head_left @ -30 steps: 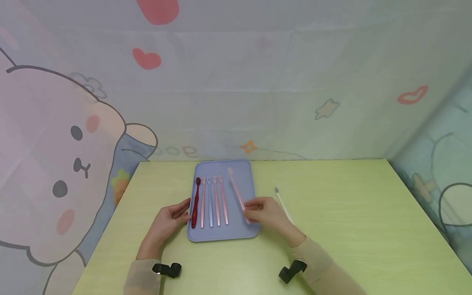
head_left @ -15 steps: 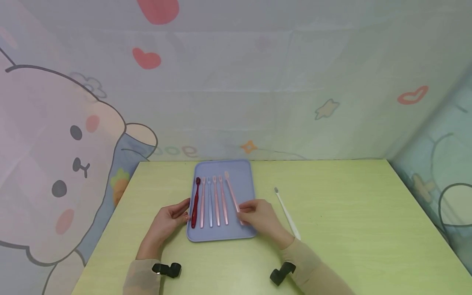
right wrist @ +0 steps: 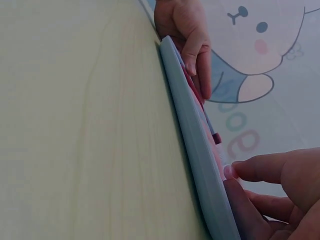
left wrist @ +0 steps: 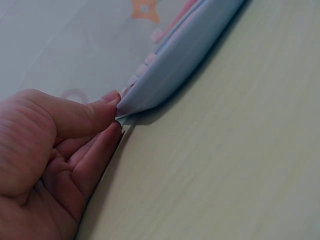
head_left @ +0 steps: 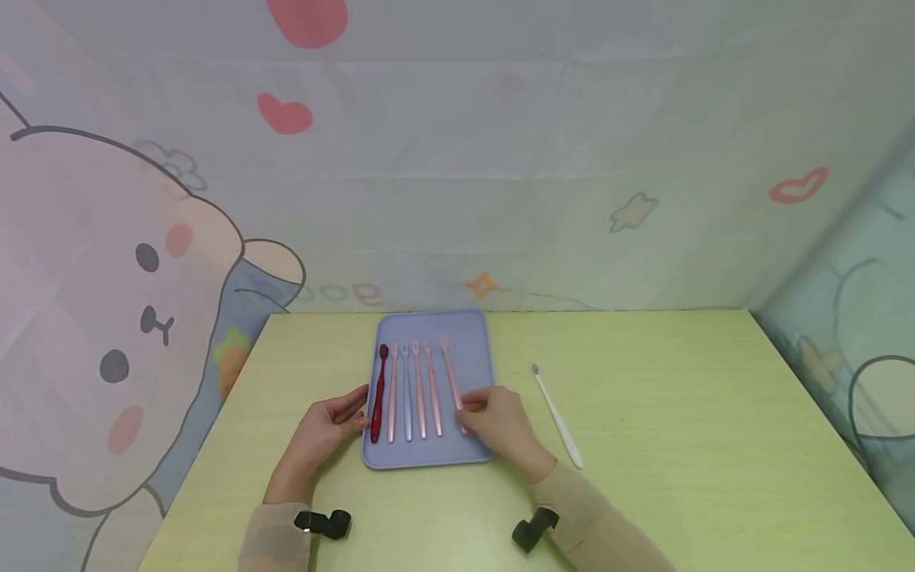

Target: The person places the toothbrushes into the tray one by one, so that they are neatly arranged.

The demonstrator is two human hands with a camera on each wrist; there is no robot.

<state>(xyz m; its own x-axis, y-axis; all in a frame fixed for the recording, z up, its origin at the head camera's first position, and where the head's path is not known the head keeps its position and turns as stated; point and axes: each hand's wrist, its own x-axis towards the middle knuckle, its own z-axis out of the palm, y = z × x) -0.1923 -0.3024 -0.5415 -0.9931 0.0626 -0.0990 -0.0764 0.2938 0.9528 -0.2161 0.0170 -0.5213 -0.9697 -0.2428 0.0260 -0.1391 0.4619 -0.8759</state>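
Observation:
My left hand (head_left: 325, 429) pinches the left rim of the blue tray (head_left: 473, 345), thumb over the edge and fingers against its side. My right hand (head_left: 503, 423) pinches a pink toothbrush (head_left: 452, 375) near the handle's lower end, at the tray's right part. Its head points to the back, and the handle leans slightly. To its left, a dark red toothbrush (head_left: 379, 397), a light blue toothbrush (head_left: 407, 397) and several pink toothbrushes (head_left: 419, 397) lie in a row, heads to the back. In the right wrist view the held handle's end (right wrist: 230, 172) shows between thumb and finger.
A white toothbrush (head_left: 557, 417) lies slanted on the yellow-green table (head_left: 679, 413), right of the tray. Behind the table hangs a printed cloth (head_left: 457, 199) with a cartoon animal and hearts. Each wrist wears a small black camera (head_left: 323, 523).
My right hand has moved left with the pink toothbrush, bringing it nearer the row and more upright. The white toothbrush has come fully into view. My left hand stays at the tray.

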